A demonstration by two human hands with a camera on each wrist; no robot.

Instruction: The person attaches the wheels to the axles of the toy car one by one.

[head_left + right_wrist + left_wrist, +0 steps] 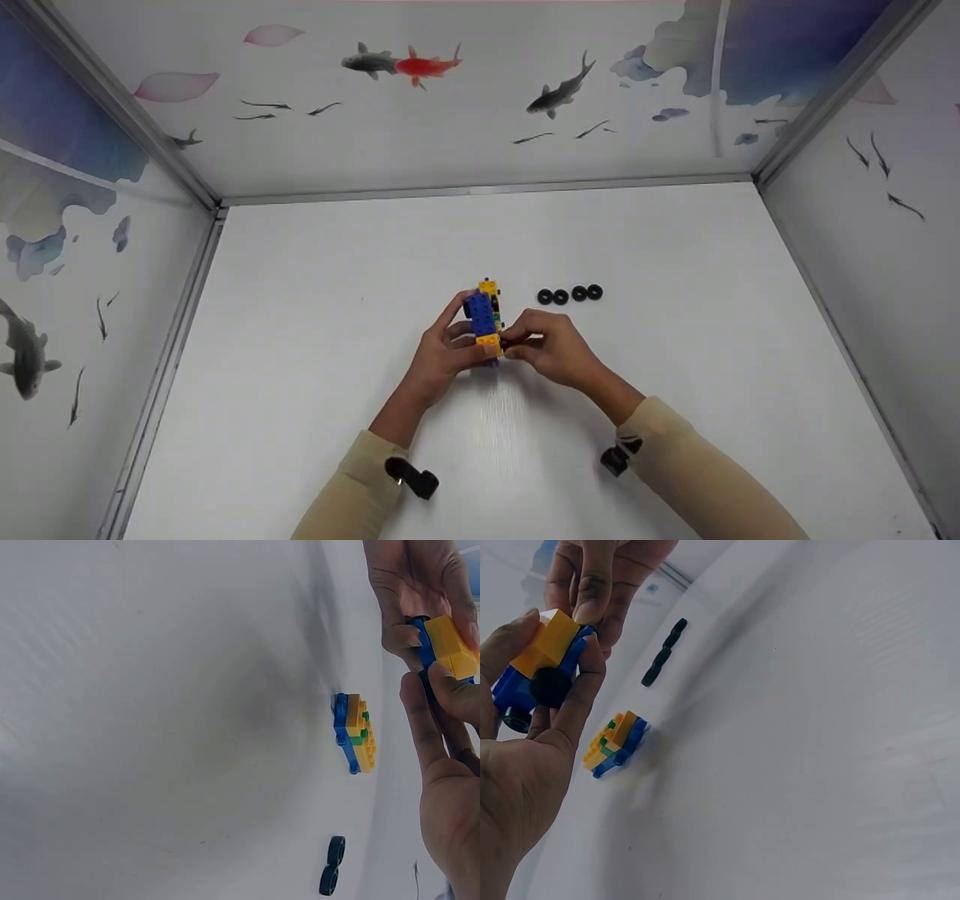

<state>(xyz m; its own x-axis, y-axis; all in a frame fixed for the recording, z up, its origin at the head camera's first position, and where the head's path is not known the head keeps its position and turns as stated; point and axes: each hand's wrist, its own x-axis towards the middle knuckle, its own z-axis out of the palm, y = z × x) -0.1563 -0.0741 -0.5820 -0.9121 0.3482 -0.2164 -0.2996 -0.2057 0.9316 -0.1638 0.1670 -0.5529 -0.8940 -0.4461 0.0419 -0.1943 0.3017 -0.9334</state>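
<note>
Sleeves (349,484) nearest, tan, both forearms reaching in, a black wrist device strapped on each. Left hand (441,361) and right hand (555,349) meet over the middle of the table (300,315).

Between them, lifted off the surface: a small block car (549,643), yellow body on blue base, black wheels (551,687) on the side seen from the left wrist. Left hand grips it, thumb on the yellow, fingers around the blue side; probably a brace, keeping the car steady while the other hand works. Right hand pinches one end, thumb against fingertips. Exact part pinched cannot be told; fingers cover it.

Below the car, resting on the table, a second model (613,744): yellow and green on blue, no black wheels on its visible side. Likely set down there to leave both hands free.

Four black tyres (561,298) lie beyond the right hand, in two pairs, perhaps grouped for easy picking.
</note>
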